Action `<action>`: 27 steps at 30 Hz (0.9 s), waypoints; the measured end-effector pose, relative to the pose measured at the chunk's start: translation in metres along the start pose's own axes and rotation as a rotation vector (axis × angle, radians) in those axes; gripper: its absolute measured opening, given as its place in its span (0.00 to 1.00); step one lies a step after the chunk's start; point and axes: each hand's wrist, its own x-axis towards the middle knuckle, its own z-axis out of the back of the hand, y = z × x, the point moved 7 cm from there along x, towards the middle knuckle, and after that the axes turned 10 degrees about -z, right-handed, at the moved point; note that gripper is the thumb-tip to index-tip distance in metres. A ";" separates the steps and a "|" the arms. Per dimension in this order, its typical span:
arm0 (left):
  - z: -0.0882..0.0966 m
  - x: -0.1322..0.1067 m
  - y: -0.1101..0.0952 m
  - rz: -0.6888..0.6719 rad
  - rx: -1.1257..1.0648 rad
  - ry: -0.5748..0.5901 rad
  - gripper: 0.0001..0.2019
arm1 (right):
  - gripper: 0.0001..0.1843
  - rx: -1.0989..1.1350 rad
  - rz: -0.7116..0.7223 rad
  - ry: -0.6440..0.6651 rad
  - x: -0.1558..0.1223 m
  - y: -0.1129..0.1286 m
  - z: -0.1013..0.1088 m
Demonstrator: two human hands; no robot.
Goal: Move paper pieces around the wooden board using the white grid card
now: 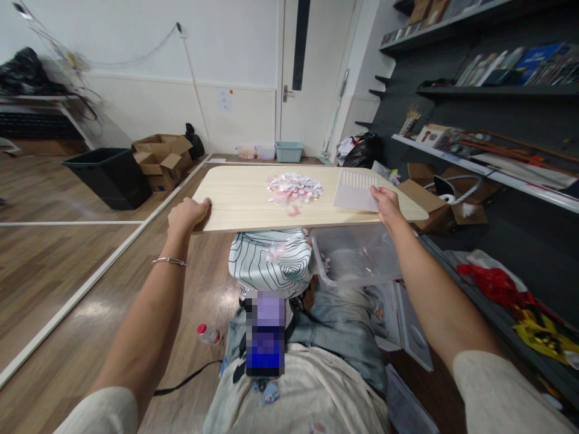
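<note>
My left hand [190, 214] is closed around the near left edge of a light wood-patterned board [235, 208]. My right hand [386, 204] pinches a flat white plastic sheet [350, 196] with a row of slots, over the board's right part; whether these fingers also touch the board, I cannot tell. A heap of small white and pink scraps [296, 187] lies mid-board, a few pink bits nearer to me. Below the near edge are a patterned white cloth [271, 262] and a clear plastic bin [357, 259], partly hidden by the board.
Left on the floor stand a black bin [111, 178] and open cardboard boxes [165, 160]. A red-capped jar [208, 333] lies near my legs. Dark shelving [493, 90] lines the right side, with an open carton [423, 196] beside it. A teal basket [289, 152] sits by the door.
</note>
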 end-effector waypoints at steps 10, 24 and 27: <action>0.001 -0.001 -0.002 0.005 0.013 0.019 0.44 | 0.34 0.029 -0.011 -0.003 0.000 -0.002 0.001; 0.001 -0.001 0.000 -0.001 -0.001 0.022 0.44 | 0.34 0.000 -0.013 -0.003 -0.003 0.001 0.000; 0.000 -0.001 0.001 -0.013 -0.002 0.015 0.43 | 0.35 -0.006 -0.006 0.002 -0.001 0.000 0.000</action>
